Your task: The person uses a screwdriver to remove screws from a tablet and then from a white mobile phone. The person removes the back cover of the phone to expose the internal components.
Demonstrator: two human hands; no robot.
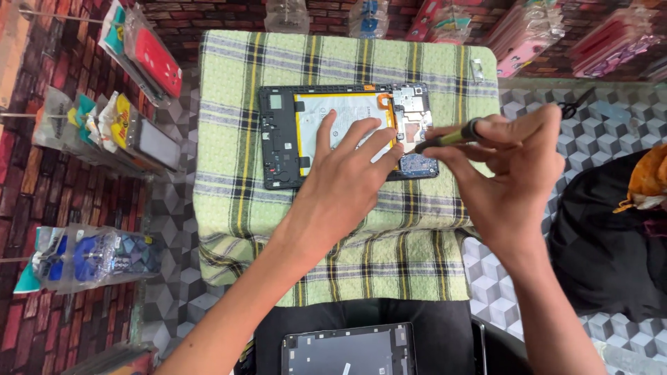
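Brick-patterned walls hung with packaged phone cases (149,59) surround a green plaid towel (229,104) covering a small table. On it lies an opened tablet (278,139), back cover off, with battery (333,111) and circuit board (413,125) exposed. My left hand (344,177) lies flat with spread fingers on the battery, gripping nothing. My right hand (517,163) pinches a slim screwdriver (448,137), tip at the board. The tablet looks thin, rigid and fragile, best steadied by its frame edges. A detached back cover (347,351) rests near my lap.
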